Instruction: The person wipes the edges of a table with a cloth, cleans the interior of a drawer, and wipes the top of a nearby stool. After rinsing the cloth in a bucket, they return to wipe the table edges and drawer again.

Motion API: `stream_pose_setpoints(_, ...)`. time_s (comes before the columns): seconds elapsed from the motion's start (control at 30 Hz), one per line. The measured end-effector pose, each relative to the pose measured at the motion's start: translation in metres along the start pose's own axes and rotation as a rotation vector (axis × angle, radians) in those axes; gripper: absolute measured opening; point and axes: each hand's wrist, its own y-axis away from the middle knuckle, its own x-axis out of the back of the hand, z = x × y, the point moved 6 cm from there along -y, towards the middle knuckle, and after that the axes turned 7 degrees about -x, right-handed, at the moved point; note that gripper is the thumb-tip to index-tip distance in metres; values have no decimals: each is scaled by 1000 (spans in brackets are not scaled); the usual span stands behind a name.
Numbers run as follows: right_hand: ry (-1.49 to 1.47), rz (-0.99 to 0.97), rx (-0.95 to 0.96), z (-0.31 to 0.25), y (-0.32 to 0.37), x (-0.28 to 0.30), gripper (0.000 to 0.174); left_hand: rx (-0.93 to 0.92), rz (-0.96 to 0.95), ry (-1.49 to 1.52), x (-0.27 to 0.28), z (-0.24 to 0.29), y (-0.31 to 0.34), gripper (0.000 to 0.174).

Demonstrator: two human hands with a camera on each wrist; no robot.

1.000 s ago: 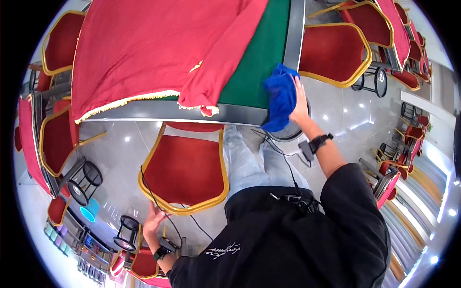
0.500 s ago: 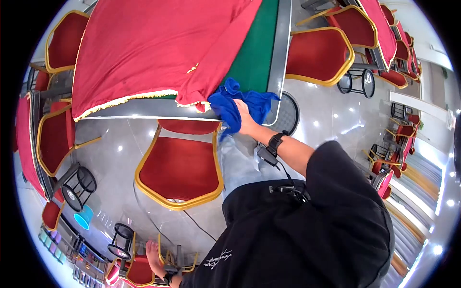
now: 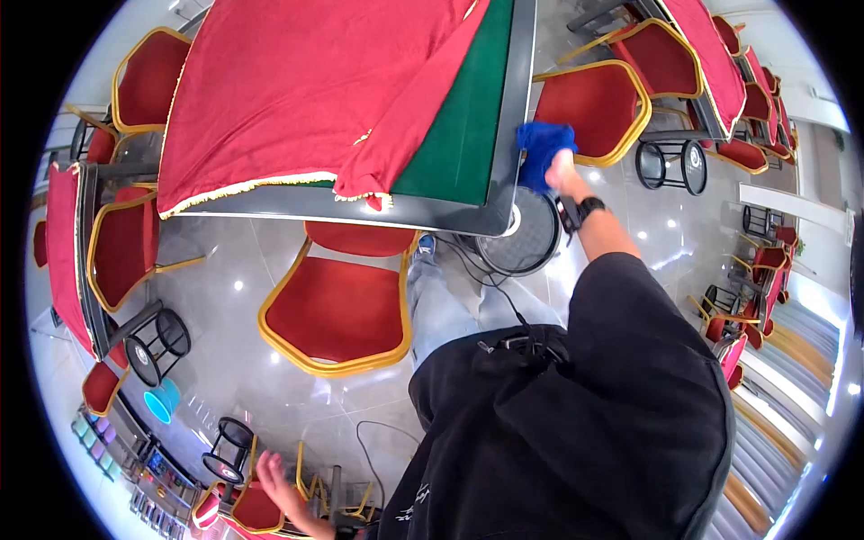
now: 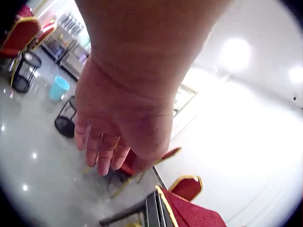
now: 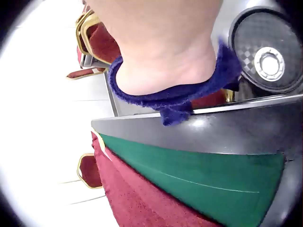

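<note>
My right hand [image 3: 562,171] holds a blue cloth [image 3: 544,148] at the right-hand edge of a table with a dark grey frame [image 3: 450,216] and green top [image 3: 450,162]. In the right wrist view the cloth [image 5: 175,113] bunches around the hand and overlaps the frame; my fingers are hidden in it. A red tablecloth [image 3: 306,99] with gold fringe is drawn partly off the green surface. Out to the lower left, my left hand [image 3: 277,479] hangs in the air with fingers extended. Its palm and relaxed fingers show in the left wrist view, holding nothing.
A red chair with a gold frame [image 3: 337,310] stands at the table's near side. Beneath the near right corner is a round black stand [image 3: 531,243]. Another red chair [image 3: 589,108] sits by the right edge. Cables run near my legs; a light-blue bucket [image 3: 162,400] is at left.
The right hand swept the cloth left along the near edge, then back right and up to the right-hand edge. My left hand left the chair back and moved down and away.
</note>
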Motion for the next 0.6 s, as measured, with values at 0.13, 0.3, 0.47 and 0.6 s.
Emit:
stream_pose_setpoints(0.13,711,218,364,-14,-81,-9,64,3,-403,141,-159,35,32,26)
stream_pose_setpoints(0.3,1168,344,789,34,-34,-24,119,-95,-805,191,-297,115,81,25)
stream_pose_setpoints(0.47,1130,214,607,146,89,2,128,-366,-553,148,-397,196,24,18)
stream_pose_setpoints(0.6,999,145,485,208,99,33,137,-955,-333,-214,-479,284,-41,30)
